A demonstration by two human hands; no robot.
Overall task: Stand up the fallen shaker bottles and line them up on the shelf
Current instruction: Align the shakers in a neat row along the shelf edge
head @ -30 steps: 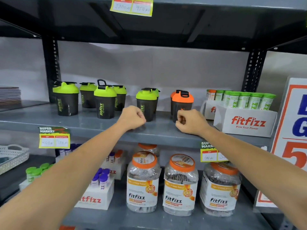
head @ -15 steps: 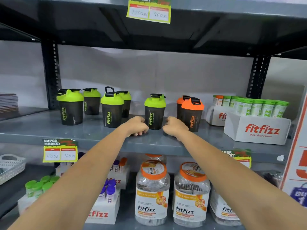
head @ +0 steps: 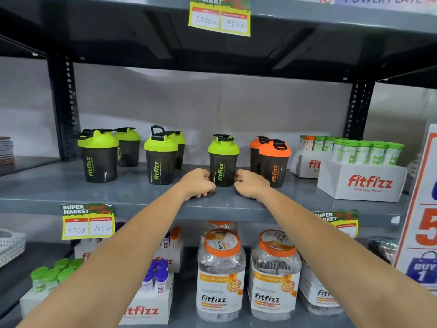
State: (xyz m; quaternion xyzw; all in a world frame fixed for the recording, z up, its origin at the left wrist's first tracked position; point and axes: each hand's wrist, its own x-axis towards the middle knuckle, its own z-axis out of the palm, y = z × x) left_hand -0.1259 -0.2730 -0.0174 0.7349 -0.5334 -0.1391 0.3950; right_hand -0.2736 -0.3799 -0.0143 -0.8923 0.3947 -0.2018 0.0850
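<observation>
Several dark shaker bottles stand upright on the grey shelf [head: 142, 197], set in pairs one behind another. Two green-lidded pairs are at the left [head: 98, 157] and left of centre [head: 160, 159]. A middle green-lidded shaker [head: 223, 162] has another right behind it. An orange-lidded pair [head: 274, 162] stands to its right. My left hand [head: 197, 183] and my right hand [head: 250, 184] rest on the shelf as curled fists, one on each side of the middle shaker's base, touching or nearly touching it. No bottle lies on its side.
A white fitfizz box [head: 361, 181] of green-capped tubes fills the shelf's right end, with a tall sign [head: 425, 209] beyond it. Price tags [head: 88, 221] hang on the shelf edge. Clear jars [head: 221, 275] and tube boxes sit on the shelf below. The upper shelf [head: 212, 50] is low overhead.
My right hand moved left from in front of the orange shaker to the middle green shaker's right side. My left hand closed in on its left side.
</observation>
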